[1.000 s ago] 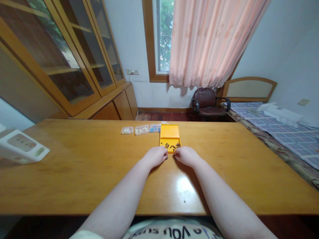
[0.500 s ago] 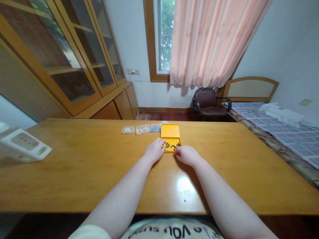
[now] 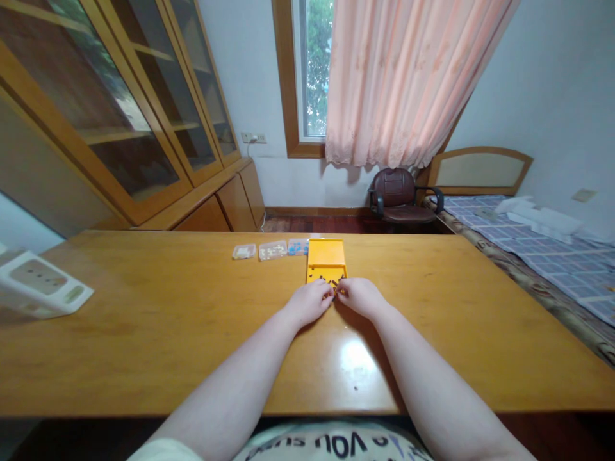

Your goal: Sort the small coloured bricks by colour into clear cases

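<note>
An orange tray (image 3: pixel 326 255) lies on the wooden table (image 3: pixel 144 307), with several small dark pieces (image 3: pixel 327 279) scattered at its near end. My left hand (image 3: pixel 310 302) and my right hand (image 3: pixel 360 297) rest together at the tray's near edge. Their fingertips are curled and meet in a pinch just in front of the dark pieces. Something tiny and dark sits between the fingertips, too small to name.
Three small clear plastic boxes (image 3: pixel 271 250) stand in a row left of the tray. A white device (image 3: pixel 41 285) lies at the table's left edge. Beyond the table are a wooden glass-door cabinet (image 3: pixel 120 121), a brown chair (image 3: pixel 398 198) and a bed (image 3: pixel 542 250).
My left hand reached forward onto the tray's near left corner, then drew back. Both hands now meet at the middle of the near edge, closer together than before.
</note>
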Action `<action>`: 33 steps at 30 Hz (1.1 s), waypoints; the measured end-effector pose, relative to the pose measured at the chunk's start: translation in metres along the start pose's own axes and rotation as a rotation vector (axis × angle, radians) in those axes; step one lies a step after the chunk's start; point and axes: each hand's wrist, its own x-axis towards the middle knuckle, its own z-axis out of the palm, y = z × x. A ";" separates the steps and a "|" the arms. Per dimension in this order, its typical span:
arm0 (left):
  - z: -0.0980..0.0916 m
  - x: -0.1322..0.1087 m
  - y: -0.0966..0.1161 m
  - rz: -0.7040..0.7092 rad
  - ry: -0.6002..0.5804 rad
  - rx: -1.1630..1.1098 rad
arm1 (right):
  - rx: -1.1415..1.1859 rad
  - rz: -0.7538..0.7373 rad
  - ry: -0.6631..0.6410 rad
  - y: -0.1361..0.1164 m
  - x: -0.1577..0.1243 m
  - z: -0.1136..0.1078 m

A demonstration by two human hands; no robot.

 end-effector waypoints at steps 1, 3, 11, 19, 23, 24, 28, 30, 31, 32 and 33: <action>0.000 0.000 0.000 -0.005 0.002 0.012 | 0.016 0.028 0.034 0.002 0.001 0.000; 0.000 -0.001 0.000 -0.012 -0.010 0.040 | 0.046 0.092 0.098 0.007 0.003 0.000; 0.007 -0.001 0.012 0.079 -0.097 0.092 | 0.216 0.233 0.217 0.016 0.007 0.003; 0.022 0.009 0.021 0.062 -0.064 0.141 | 0.206 0.209 0.224 0.021 0.009 0.010; 0.021 0.008 0.016 0.066 -0.032 0.130 | 0.203 0.223 0.198 0.023 0.011 0.011; 0.020 0.008 0.013 0.053 -0.005 0.117 | 0.206 0.222 0.200 0.023 0.011 0.011; 0.014 0.009 -0.002 -0.102 0.132 0.060 | 0.212 0.229 0.194 0.020 0.010 0.008; 0.009 0.009 -0.009 -0.160 0.166 0.044 | 0.205 0.202 0.157 0.018 0.008 0.005; 0.006 0.009 -0.012 -0.177 0.176 0.044 | 0.200 0.169 0.115 0.017 0.006 0.003; 0.002 0.008 -0.016 -0.192 0.183 0.051 | 0.195 0.129 0.058 0.017 0.005 0.001; -0.003 0.006 -0.019 -0.211 0.180 0.069 | 0.189 0.092 -0.002 0.017 0.003 -0.001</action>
